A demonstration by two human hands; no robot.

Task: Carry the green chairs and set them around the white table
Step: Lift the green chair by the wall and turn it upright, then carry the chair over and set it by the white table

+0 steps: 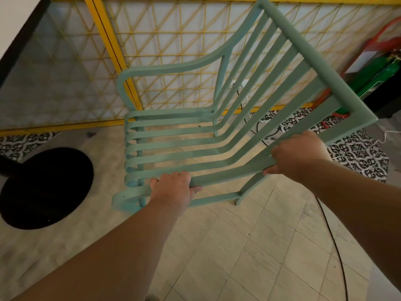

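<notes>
chair (178, 158) before lattice screen (173, 40); round base (43, 187), perhaps table's, left

No text, label, brand, number or sign can be read anywhere.

Arms outstretched; left hand (171, 190) and right hand (299, 155) grip the green chair (173, 70).

Green chair (186, 146) held tilted above the tiled floor (249, 246). Left hand (173, 190) grips the near seat slat; right hand (301, 155) grips a slat at the backrest bend. Yellow lattice screen (173, 51) behind; black round base (43, 187) at left.
</notes>
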